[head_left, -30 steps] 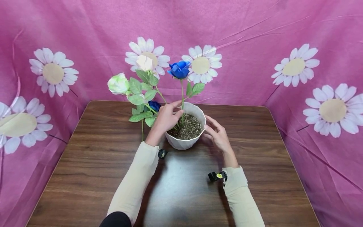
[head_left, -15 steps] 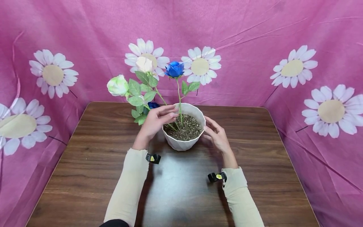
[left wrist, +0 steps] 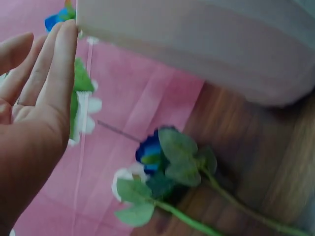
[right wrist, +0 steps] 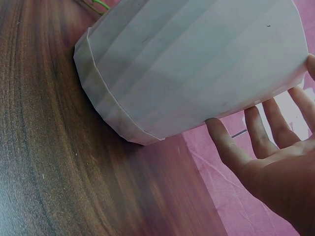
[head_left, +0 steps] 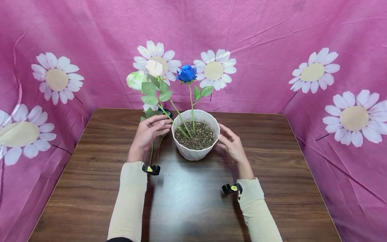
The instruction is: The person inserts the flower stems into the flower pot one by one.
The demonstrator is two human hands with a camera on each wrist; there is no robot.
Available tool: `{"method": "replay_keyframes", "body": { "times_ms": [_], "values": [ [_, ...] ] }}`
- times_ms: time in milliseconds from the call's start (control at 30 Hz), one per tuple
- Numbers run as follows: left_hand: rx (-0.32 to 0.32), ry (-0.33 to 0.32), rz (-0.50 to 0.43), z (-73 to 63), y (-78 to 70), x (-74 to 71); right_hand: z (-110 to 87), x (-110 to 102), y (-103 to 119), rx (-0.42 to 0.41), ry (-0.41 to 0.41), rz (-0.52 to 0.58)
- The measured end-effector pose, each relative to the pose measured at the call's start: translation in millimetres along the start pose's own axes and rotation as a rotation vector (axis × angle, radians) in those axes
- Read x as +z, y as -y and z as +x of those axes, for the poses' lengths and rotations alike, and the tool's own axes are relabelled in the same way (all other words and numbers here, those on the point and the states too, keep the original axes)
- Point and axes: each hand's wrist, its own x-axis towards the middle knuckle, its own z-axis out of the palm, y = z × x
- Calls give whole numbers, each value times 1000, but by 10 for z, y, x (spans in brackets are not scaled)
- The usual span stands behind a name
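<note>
A white faceted flower pot (head_left: 193, 154) of dark soil (head_left: 199, 136) stands on the table. Three roses rise from it: blue (head_left: 186, 74), pale pink-white (head_left: 154, 68) and green-white (head_left: 135, 80). My right hand (head_left: 231, 144) holds the pot's right side, fingertips (right wrist: 216, 125) on the outer wall and thumb at the rim. Left of the pot is my left hand (head_left: 149, 132), its fingers (left wrist: 61, 59) extended beside the rim and grasping nothing. Under and behind it, a dark blue rose (left wrist: 152, 152) and a white rose (left wrist: 123, 182) lie on the table.
Brown wood-grain table (head_left: 272, 161), its back edge close behind the pot. Pink cloth (head_left: 257, 40) with printed daisies surrounds it at the back and both sides. Loose stems (head_left: 152, 151) of the lying roses extend toward me under the left wrist.
My left hand has left the blue rose's stem and moved left, outside the pot. The blue rose leans slightly further left; the green-white rose has shifted right and up. My right hand stays put.
</note>
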Motion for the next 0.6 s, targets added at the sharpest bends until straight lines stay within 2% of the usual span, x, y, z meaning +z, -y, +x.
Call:
{"method": "replay_keyframes", "body": {
  "times_ms": [67, 333, 600],
  "values": [
    [-11, -52, 1, -31, 12, -70, -2, 4, 4, 0, 0, 3],
    [-66, -185, 63, -130, 111, -285, -5, 2, 3, 5, 1, 4],
    [-109, -276, 130, -219, 142, -460, 2, 13, 5, -7, 6, 26]
  ]
}}
